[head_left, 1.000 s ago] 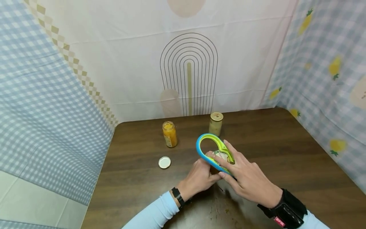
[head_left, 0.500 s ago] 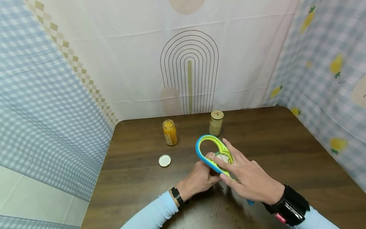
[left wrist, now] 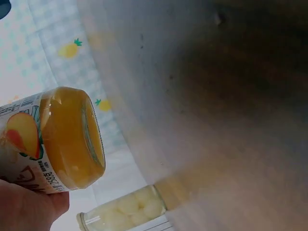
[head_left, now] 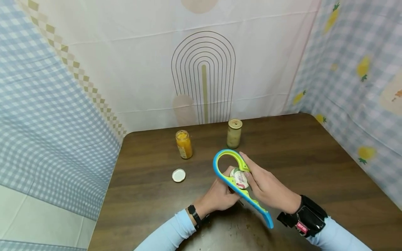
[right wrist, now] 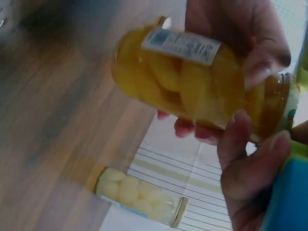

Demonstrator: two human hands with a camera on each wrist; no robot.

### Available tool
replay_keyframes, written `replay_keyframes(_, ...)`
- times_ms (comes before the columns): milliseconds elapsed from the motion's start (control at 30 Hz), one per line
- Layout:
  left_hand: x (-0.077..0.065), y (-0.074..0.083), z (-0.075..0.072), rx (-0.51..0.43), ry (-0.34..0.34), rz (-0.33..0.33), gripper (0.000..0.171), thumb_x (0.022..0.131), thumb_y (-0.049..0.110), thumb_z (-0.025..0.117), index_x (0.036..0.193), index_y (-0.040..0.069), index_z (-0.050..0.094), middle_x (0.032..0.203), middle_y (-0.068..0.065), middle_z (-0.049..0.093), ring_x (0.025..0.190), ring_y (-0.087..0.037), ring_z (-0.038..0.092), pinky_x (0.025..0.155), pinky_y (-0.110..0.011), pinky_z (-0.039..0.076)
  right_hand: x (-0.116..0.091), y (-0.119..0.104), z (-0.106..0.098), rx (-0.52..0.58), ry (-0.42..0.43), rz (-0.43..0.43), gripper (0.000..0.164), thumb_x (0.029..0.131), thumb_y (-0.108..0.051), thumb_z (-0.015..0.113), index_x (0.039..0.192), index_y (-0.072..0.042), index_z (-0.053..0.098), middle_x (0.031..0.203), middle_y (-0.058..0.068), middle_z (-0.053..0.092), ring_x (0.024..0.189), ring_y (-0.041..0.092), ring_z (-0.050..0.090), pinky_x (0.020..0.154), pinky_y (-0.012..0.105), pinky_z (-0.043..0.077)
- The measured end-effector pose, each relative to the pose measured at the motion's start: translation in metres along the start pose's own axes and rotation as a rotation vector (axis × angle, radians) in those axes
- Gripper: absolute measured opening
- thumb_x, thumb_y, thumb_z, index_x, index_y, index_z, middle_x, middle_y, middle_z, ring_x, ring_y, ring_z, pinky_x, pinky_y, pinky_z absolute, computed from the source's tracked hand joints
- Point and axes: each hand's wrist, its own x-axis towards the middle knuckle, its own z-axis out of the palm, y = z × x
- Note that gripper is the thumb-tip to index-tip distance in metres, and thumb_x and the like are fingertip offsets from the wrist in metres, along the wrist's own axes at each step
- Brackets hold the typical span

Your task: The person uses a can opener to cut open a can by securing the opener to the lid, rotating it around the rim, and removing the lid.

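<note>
In the head view my left hand (head_left: 218, 196) grips a glass jar of yellow peaches (right wrist: 180, 72), mostly hidden there under its white printed lid (head_left: 240, 179). A blue and lime-green jar opener (head_left: 222, 174) overlaps the lid, its handle pointing toward me. My right hand (head_left: 272, 188) holds the opener's hooked end, thumb beside the lid. In the right wrist view its fingers (right wrist: 236, 144) bend close to the jar's neck. The left wrist view shows the peach label and the jar's base, raised above the table.
An uncapped jar of orange food (head_left: 184, 145) and a closed jar of pale round fruit (head_left: 234, 134) stand at the back of the brown table (head_left: 150, 153). A loose white lid (head_left: 178, 175) lies left of my hands. Patterned cloths (head_left: 141, 69) hang behind and beside.
The right hand has turned and shifted its hold on the jar opener. The opener's handle, earlier mostly covered by that hand, now shows fully. My left hand keeps its grip on the jar.
</note>
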Motion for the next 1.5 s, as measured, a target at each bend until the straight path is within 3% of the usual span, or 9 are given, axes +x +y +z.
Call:
replay_keyframes(200,0.0,-0.009,0.005,-0.072,0.019,-0.013,0.051,0.089,0.006,0.073,0.132,0.017,0.049,0.124,-0.002,0.061,0.111,-0.009,0.06,0.095,-0.029,0.054,0.003,0.002,0.001,-0.007,0.044,-0.005,0.065,0.109,-0.014,0.046,0.164,-0.024,0.013,0.148,0.012,0.05,0.112,0.017,0.058,0.084,0.039,0.05)
replay_keyframes(467,0.0,-0.008,0.002,-0.112,-0.044,0.022,0.057,0.087,0.014,0.071,0.137,0.016,0.045,0.13,-0.003,0.056,0.114,-0.009,0.058,0.097,-0.028,0.052,0.003,0.003,0.005,0.019,0.116,0.004,0.064,0.109,-0.009,0.046,0.164,-0.017,0.015,0.158,0.021,0.041,0.122,0.028,0.059,0.087,0.047,0.053)
replay_keyframes(600,0.0,-0.01,0.0,-0.135,-0.075,0.1,0.073,0.089,0.047,0.075,0.142,0.011,0.04,0.135,-0.006,0.052,0.121,-0.012,0.057,0.103,-0.032,0.051,0.003,0.002,0.008,-0.013,0.133,-0.012,0.067,0.106,-0.004,0.05,0.164,-0.014,0.017,0.155,0.021,0.045,0.113,0.025,0.062,0.081,0.043,0.052)
replay_keyframes(667,0.0,-0.012,0.001,-0.121,-0.058,0.131,0.083,0.089,0.069,0.062,0.141,0.007,0.041,0.133,-0.009,0.053,0.119,-0.012,0.056,0.102,-0.032,0.05,0.003,0.002,0.01,-0.033,0.148,-0.017,0.068,0.105,-0.003,0.053,0.163,-0.012,0.018,0.155,0.022,0.044,0.115,0.026,0.063,0.081,0.042,0.053)
replay_keyframes(767,0.0,-0.016,0.005,-0.131,0.014,0.151,0.09,0.089,0.082,0.035,0.135,0.004,0.045,0.112,-0.011,0.06,0.094,-0.008,0.061,0.082,-0.026,0.056,0.005,0.002,0.013,-0.057,0.169,-0.038,0.068,0.103,0.0,0.054,0.162,-0.006,0.02,0.155,0.025,0.044,0.12,0.03,0.061,0.082,0.044,0.055)
replay_keyframes(900,0.003,-0.021,0.006,-0.168,0.129,0.128,0.064,0.104,0.063,0.03,0.123,0.005,0.051,0.088,-0.01,0.061,0.07,-0.005,0.056,0.06,-0.019,0.051,0.012,0.002,0.018,-0.062,0.189,-0.071,0.065,0.103,0.002,0.055,0.16,0.0,0.023,0.156,0.027,0.043,0.123,0.03,0.06,0.081,0.042,0.056)
replay_keyframes(1033,0.007,-0.023,0.004,-0.188,0.161,0.082,0.037,0.103,0.035,0.042,0.12,0.004,0.053,0.089,-0.009,0.062,0.072,-0.006,0.057,0.06,-0.018,0.05,0.018,0.005,0.02,-0.043,0.194,-0.069,0.065,0.102,0.003,0.054,0.16,0.0,0.023,0.154,0.026,0.045,0.109,0.026,0.062,0.076,0.037,0.052)
replay_keyframes(1267,0.009,-0.029,-0.002,-0.179,0.157,0.017,0.033,0.097,0.028,0.039,0.117,0.004,0.05,0.092,-0.009,0.058,0.076,-0.008,0.056,0.067,-0.019,0.049,0.027,0.009,0.025,0.11,0.131,0.007,0.062,0.106,-0.001,0.048,0.161,-0.005,0.021,0.159,0.021,0.039,0.09,0.018,0.057,0.076,0.035,0.048)
replay_keyframes(1500,0.006,-0.034,-0.007,-0.191,0.114,-0.003,0.029,0.096,0.023,0.034,0.116,0.006,0.046,0.09,-0.01,0.058,0.073,-0.01,0.056,0.067,-0.02,0.049,0.03,0.011,0.026,0.265,0.065,0.067,0.06,0.108,-0.004,0.045,0.162,-0.012,0.021,0.16,0.021,0.037,0.061,0.013,0.056,0.058,0.029,0.053)
